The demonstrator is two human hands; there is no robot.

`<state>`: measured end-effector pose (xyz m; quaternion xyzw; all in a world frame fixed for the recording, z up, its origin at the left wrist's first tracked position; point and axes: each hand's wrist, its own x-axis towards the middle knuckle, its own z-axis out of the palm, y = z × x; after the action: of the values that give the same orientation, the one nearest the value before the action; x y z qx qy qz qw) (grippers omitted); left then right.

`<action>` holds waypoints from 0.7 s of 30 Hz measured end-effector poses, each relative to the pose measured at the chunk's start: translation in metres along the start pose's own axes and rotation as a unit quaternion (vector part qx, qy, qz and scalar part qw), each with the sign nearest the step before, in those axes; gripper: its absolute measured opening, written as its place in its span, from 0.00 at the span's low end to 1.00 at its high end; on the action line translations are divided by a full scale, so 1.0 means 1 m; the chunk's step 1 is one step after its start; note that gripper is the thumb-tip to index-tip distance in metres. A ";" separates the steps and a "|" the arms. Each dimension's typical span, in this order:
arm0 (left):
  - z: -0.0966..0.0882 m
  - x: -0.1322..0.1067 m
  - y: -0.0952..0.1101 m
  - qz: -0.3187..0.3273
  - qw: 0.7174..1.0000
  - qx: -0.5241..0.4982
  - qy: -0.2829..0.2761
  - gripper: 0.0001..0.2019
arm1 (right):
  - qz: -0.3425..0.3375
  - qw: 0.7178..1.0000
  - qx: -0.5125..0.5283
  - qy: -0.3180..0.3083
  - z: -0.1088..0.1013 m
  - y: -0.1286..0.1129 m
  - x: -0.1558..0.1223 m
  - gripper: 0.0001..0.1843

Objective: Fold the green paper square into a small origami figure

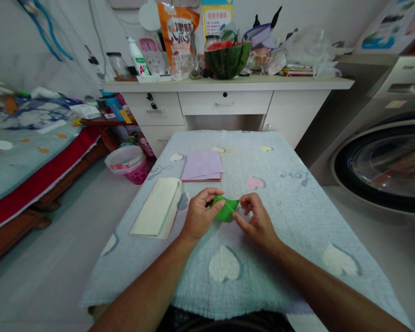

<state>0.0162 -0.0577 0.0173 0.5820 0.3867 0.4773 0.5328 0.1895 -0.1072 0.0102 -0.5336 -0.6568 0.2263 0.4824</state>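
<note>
A small folded piece of green paper (226,210) is held just above the light blue cloth-covered table (297,207). My left hand (200,214) pinches its left side with thumb and fingers closed on it. My right hand (256,219) pinches its right corner, fingers curled. Both hands meet at the paper near the table's middle.
A stack of lilac and red paper sheets (202,167) lies beyond my hands; a folded cream sheet (157,206) lies to the left. Behind stand a cluttered white desk (228,85) with a cut watermelon (227,57), a washing machine (383,161) right, a bed (27,152) and pink bucket (127,163) left.
</note>
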 end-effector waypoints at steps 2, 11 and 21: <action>0.000 0.000 0.000 0.003 1.000 0.017 -0.004 0.12 | -0.022 0.999 -0.018 0.033 -0.001 0.002 0.001 0.25; 0.003 -0.002 0.003 0.014 0.999 0.048 -0.020 0.15 | 0.030 0.992 0.052 -0.113 -0.004 0.000 0.005 0.08; 0.000 0.000 0.004 -0.005 0.997 0.053 -0.056 0.12 | 0.075 0.985 0.074 -0.135 -0.002 -0.001 0.004 0.07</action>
<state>0.0164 -0.0580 0.0218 0.6334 0.3835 0.4203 0.5245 0.1909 -0.1043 0.0132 -0.5084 -0.6556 0.3797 0.4094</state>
